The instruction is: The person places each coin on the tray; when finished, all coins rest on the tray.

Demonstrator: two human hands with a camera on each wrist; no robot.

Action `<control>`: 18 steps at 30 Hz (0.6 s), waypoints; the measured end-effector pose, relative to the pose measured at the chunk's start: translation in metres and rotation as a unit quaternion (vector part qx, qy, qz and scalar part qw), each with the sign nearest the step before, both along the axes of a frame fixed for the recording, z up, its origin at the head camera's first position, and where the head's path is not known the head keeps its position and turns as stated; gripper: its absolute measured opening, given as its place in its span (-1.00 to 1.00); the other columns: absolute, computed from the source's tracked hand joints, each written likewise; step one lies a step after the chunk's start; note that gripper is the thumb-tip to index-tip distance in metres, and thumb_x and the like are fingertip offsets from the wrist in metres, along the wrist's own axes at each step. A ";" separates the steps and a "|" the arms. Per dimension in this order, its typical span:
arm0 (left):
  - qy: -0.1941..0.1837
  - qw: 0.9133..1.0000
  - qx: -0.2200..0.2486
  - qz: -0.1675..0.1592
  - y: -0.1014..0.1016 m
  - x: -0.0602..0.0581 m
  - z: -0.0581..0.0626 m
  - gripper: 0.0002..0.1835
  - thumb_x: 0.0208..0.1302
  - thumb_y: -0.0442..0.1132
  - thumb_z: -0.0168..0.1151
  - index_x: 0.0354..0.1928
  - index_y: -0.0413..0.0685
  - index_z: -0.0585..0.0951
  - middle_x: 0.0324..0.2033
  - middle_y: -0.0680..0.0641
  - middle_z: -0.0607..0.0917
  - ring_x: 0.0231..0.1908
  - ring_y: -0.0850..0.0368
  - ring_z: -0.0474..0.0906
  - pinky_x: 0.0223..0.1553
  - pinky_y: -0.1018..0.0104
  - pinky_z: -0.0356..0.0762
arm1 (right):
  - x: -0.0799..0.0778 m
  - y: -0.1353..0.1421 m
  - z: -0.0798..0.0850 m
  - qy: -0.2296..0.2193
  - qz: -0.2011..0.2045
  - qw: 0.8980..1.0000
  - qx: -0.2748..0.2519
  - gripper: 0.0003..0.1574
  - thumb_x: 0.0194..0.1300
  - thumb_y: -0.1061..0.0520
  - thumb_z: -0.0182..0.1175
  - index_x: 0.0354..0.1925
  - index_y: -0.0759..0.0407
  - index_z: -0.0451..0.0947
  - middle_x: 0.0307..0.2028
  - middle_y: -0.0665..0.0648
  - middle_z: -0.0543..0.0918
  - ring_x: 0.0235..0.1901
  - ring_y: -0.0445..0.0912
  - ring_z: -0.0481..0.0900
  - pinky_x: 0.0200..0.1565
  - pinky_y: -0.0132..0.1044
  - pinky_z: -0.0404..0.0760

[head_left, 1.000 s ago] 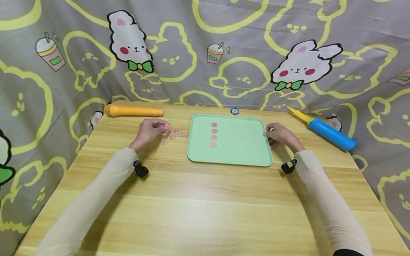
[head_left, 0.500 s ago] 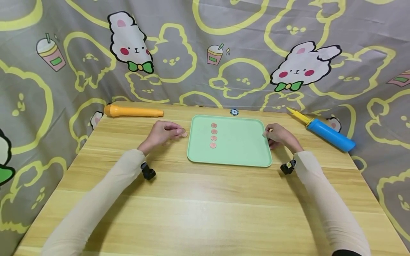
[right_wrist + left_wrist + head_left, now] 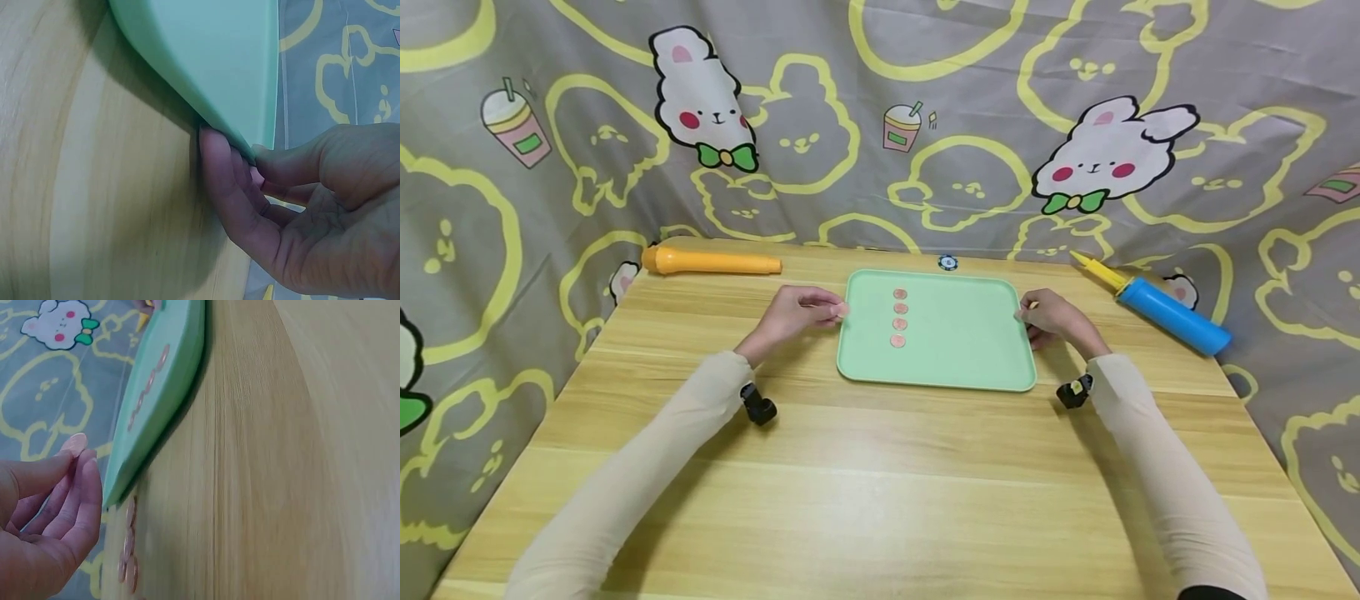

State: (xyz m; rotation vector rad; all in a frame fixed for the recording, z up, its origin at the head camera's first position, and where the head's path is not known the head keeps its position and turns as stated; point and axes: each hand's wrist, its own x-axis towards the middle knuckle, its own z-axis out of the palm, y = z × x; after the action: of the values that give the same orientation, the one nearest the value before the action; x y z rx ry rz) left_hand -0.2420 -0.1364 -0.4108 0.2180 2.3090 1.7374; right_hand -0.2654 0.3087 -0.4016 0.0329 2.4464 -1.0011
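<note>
Here, one copper coin [image 3: 75, 444] is pinched by the left hand [image 3: 793, 317]; one green tray [image 3: 966, 333], bearing four coins [image 3: 899, 324], is gripped by the right hand [image 3: 1055, 317].

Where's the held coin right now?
In the head view, the coin is pinched in the left hand, by the left edge of the green tray.

Wood-grain table [image 3: 850, 467]. Lying on it: green tray [image 3: 936, 386], between left hand [image 3: 790, 318] and right hand [image 3: 1054, 320]; loose copper discs [image 3: 129, 540] by left hand; orange microphone-shaped object [image 3: 715, 260] beyond left hand; blue-and-yellow pump [image 3: 1165, 311] outward of right; patterned chip [image 3: 948, 262] farther off than both.
</note>
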 end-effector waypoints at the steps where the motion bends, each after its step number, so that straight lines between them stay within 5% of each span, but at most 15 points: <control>1: -0.008 1.000 0.006 -0.002 0.002 0.000 0.000 -0.70 0.43 -0.37 0.35 0.12 -0.37 0.70 0.02 -0.34 0.77 -0.07 -0.05 0.80 0.06 0.07 0.73 | 0.000 0.000 0.000 0.000 0.000 1.000 0.001 -0.81 0.66 0.22 -0.05 -0.12 0.37 0.28 -0.44 0.18 0.58 -0.50 -0.11 0.66 -0.43 -0.20 0.75; 7: -0.035 0.999 0.017 -0.012 0.011 0.000 0.002 -0.67 0.43 -0.33 0.37 0.16 -0.30 0.69 0.07 -0.30 0.76 0.00 -0.12 0.76 0.10 0.07 0.72 | -0.001 0.002 -0.001 0.000 0.002 1.000 0.002 -0.81 0.66 0.22 -0.05 -0.10 0.38 0.29 -0.41 0.20 0.57 -0.50 -0.10 0.66 -0.42 -0.20 0.76; 18: -0.016 0.999 0.013 -0.044 0.028 0.005 -0.002 -0.70 0.43 -0.33 0.36 0.14 -0.28 0.71 -0.03 -0.23 0.80 -0.05 -0.08 0.77 0.06 0.10 0.74 | -0.001 0.003 0.000 -0.003 0.000 1.000 -0.008 -0.82 0.66 0.23 -0.04 -0.10 0.38 0.28 -0.40 0.20 0.58 -0.50 -0.09 0.66 -0.42 -0.20 0.76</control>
State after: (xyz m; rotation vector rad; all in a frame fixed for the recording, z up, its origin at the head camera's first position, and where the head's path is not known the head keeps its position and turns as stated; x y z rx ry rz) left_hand -0.2368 -0.1088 -0.4124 0.2904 2.2212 1.7163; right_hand -0.2666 0.3115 -0.4013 0.0318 2.4331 -1.0184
